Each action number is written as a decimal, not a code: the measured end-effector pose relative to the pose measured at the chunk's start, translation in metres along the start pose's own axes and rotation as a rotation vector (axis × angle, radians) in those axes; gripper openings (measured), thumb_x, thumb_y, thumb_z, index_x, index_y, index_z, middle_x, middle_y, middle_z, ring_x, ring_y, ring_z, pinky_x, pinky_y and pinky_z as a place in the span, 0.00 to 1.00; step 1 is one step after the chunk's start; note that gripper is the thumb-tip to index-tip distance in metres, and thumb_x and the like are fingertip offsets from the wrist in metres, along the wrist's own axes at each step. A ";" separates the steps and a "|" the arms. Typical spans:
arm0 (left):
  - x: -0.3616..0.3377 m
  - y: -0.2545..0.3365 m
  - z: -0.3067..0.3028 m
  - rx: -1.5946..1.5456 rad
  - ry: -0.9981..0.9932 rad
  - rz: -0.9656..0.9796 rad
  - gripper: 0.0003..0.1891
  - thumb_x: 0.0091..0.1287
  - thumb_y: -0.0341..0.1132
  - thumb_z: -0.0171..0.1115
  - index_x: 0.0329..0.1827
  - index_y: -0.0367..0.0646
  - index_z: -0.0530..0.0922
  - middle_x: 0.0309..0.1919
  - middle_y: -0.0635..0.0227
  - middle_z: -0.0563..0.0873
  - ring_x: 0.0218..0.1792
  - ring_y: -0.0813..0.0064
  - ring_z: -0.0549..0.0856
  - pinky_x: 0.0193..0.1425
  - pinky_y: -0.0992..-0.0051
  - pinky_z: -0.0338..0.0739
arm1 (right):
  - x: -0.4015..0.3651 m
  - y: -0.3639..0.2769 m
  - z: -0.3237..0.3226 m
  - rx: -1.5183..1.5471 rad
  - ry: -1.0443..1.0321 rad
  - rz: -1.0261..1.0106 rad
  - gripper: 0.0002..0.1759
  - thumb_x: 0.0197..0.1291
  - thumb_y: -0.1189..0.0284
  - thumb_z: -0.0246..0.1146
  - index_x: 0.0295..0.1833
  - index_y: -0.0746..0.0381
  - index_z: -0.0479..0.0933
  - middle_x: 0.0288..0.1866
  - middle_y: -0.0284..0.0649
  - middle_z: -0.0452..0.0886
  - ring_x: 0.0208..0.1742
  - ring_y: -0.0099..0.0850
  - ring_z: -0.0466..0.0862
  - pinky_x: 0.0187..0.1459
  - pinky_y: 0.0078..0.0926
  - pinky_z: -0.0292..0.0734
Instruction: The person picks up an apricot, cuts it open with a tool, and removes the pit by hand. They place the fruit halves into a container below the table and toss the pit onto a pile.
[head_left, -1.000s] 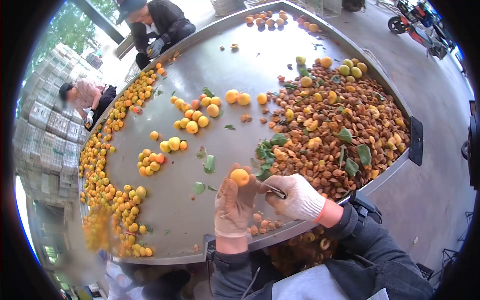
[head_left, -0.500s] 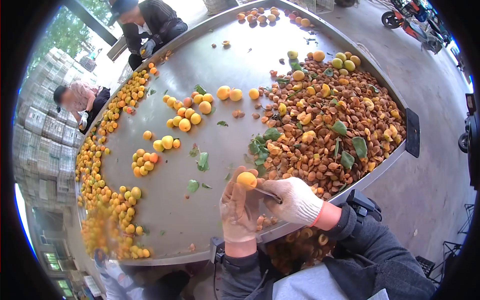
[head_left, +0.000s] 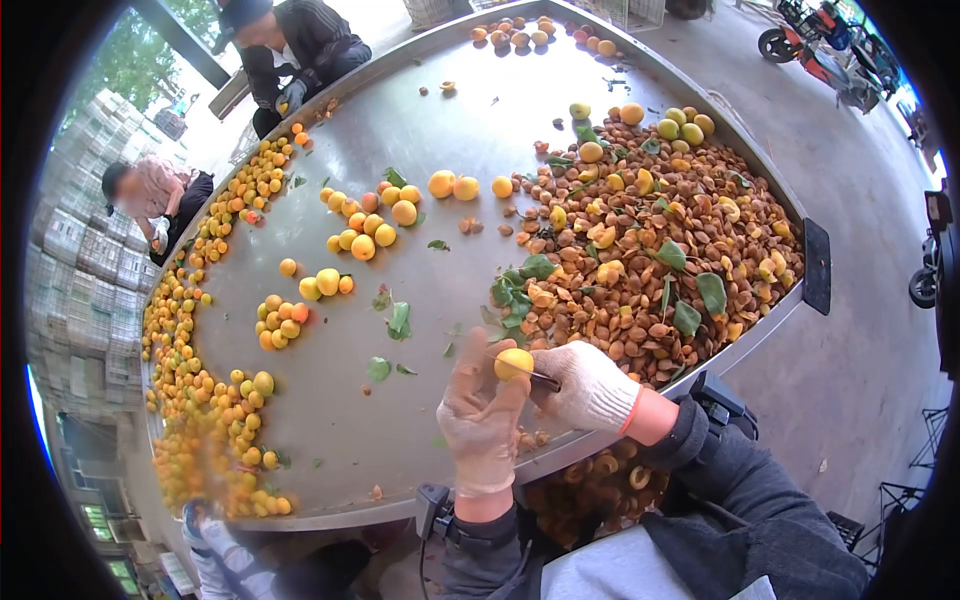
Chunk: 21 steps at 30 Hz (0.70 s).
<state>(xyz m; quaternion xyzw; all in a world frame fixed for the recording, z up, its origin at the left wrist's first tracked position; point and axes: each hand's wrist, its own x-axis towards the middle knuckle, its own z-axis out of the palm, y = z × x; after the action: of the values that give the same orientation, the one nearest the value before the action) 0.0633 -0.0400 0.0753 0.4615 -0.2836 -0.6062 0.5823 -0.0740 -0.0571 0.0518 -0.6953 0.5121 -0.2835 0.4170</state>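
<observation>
My left hand (head_left: pixel 478 415), in a worn tan glove, holds a yellow apricot (head_left: pixel 513 363) at its fingertips above the near edge of the steel table (head_left: pixel 430 90). My right hand (head_left: pixel 588 388), in a white knit glove, grips a small knife (head_left: pixel 540 377) whose blade touches the apricot's right side. A large heap of brown pits (head_left: pixel 650 270) mixed with leaves and fruit halves lies just beyond my right hand.
Whole apricots sit in small clusters (head_left: pixel 365 225) mid-table and in a long band (head_left: pixel 200 390) along the left rim. Two people (head_left: pixel 290 50) (head_left: pixel 150 195) work at the far left side. Stacked crates (head_left: pixel 85 280) stand left; a motorbike (head_left: pixel 810 50) is parked at the back right.
Both hands have kept hold of the apricot and knife. The apricot has shifted slightly right and lower in view, with the blade now against it.
</observation>
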 end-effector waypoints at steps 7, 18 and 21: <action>-0.006 0.000 -0.007 0.130 -0.079 0.041 0.23 0.57 0.17 0.70 0.57 0.30 0.77 0.49 0.63 0.84 0.49 0.75 0.82 0.55 0.77 0.78 | -0.005 -0.004 0.003 -0.008 0.040 -0.078 0.13 0.54 0.75 0.63 0.47 0.59 0.82 0.30 0.46 0.83 0.31 0.43 0.84 0.35 0.33 0.78; -0.001 0.011 -0.010 0.078 -0.146 -0.002 0.22 0.59 0.18 0.67 0.58 0.34 0.79 0.51 0.63 0.84 0.49 0.75 0.82 0.55 0.77 0.78 | -0.008 -0.010 -0.022 0.184 -0.204 -0.096 0.10 0.54 0.74 0.62 0.41 0.64 0.82 0.30 0.48 0.83 0.31 0.35 0.84 0.37 0.30 0.78; 0.007 0.007 -0.017 -0.038 -0.006 0.042 0.21 0.61 0.19 0.65 0.59 0.37 0.79 0.52 0.64 0.83 0.49 0.74 0.83 0.53 0.77 0.79 | -0.018 -0.024 -0.049 0.452 -0.152 0.197 0.09 0.53 0.81 0.61 0.40 0.65 0.83 0.35 0.40 0.85 0.37 0.26 0.84 0.42 0.27 0.78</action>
<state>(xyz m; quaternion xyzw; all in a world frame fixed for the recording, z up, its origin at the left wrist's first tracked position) 0.0825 -0.0450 0.0723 0.4426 -0.2835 -0.6006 0.6025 -0.1085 -0.0512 0.0973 -0.5503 0.4683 -0.2955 0.6249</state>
